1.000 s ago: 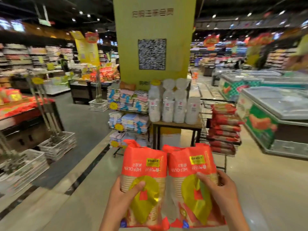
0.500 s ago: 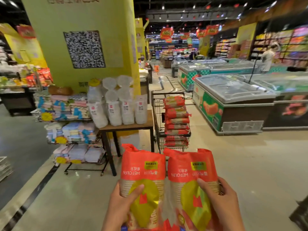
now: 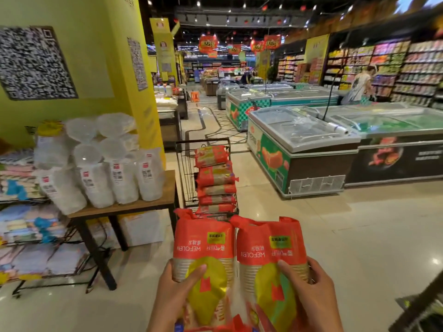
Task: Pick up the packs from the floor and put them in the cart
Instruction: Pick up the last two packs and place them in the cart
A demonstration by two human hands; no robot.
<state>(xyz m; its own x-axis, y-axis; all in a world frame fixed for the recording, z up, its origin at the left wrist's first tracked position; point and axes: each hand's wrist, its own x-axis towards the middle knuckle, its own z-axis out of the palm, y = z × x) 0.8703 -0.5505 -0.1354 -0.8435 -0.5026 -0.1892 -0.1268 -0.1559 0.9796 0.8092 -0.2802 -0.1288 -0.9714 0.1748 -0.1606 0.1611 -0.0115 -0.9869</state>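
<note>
You hold two red-and-yellow plastic packs of paper cups side by side, low and near in your view, their red tops pointing away from you. The left pack (image 3: 203, 255) sits in your left hand (image 3: 172, 298): your thumb lies across its yellow front panel and the rest of the hand wraps the pack's left edge, so the pack rises up and away from the grip. The right pack (image 3: 268, 257) sits in your right hand (image 3: 311, 298) in the mirrored way, thumb pressed on the yellow panel, fingers curled round the right edge. The two packs touch along their inner sides, and both are off the floor.

Just beyond the packs' tops stands the black wire shopping cart (image 3: 185, 168), with its near end partly hidden by the packs. Inside it lies a stack of red flat packs (image 3: 215, 178), piled one on another up to about the rim.

To the left of the cart is a wooden-topped table with dark legs (image 3: 134, 206), loaded with clear plastic sleeves of white disposable containers (image 3: 100, 161). Behind that rises a yellow square pillar (image 3: 96, 63) bearing a black-and-white code poster (image 3: 33, 63). To the right of the cart, across the pale glossy tiled floor (image 3: 359, 236), stand glass-topped chest freezers (image 3: 304, 140). Far right, a person in a light shirt (image 3: 359, 86) stands by the shelves.
</note>
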